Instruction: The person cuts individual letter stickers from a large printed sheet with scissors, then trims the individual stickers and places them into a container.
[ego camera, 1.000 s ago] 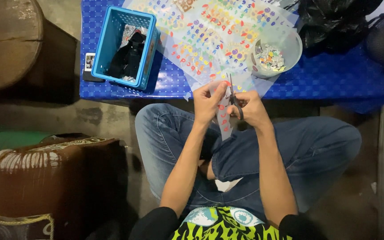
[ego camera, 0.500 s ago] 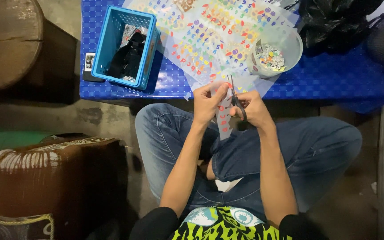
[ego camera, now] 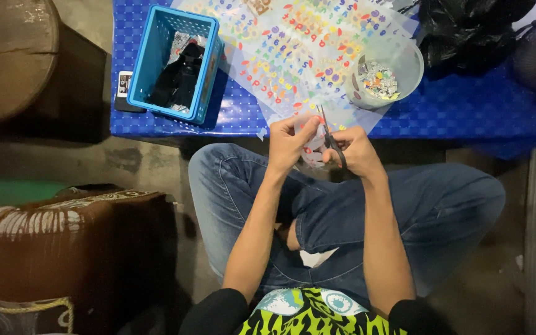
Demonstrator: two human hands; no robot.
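While seated cross-legged at near edge of blue table: left hand pinching sticker sheet, right hand closed around scissors, blades parted; plastic bowl far right.

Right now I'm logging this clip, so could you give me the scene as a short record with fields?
left hand: pinches a small piece of the sticker sheet
right hand: holds scissors, blades pointing up
sticker sheet: lies on blue table, edge hanging toward hands
bowl: clear, holds cut bits
basket: blue, left on table
bag: black, far right
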